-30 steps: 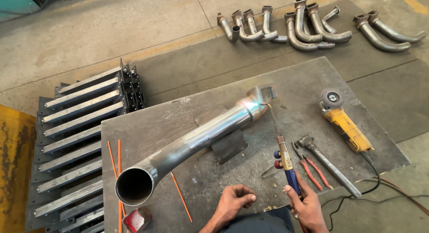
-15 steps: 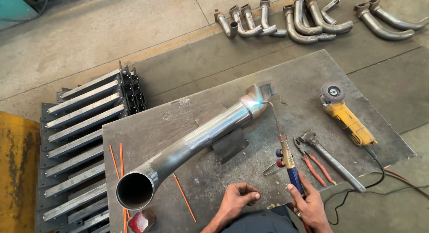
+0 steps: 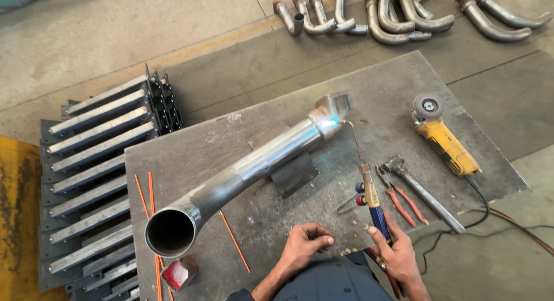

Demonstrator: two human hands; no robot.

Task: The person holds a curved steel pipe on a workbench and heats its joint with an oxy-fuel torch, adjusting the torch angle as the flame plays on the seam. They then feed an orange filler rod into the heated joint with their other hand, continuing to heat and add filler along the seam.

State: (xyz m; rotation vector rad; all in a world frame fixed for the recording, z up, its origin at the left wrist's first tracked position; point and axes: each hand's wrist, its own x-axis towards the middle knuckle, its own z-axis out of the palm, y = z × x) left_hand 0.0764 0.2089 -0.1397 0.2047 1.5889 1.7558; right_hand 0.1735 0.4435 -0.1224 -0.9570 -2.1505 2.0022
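Your right hand (image 3: pixel 398 252) grips the torch (image 3: pixel 369 188), whose long axis runs up-frame to the pipe (image 3: pixel 254 168) joint; your left hand (image 3: pixel 306 243) rests loosely curled and empty on the desk (image 3: pixel 196 151).

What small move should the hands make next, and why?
Probably the left hand should pick up a filler rod: the right hand holds the torch with its flame at the pipe joint, while the left rests empty on the table near the rods.
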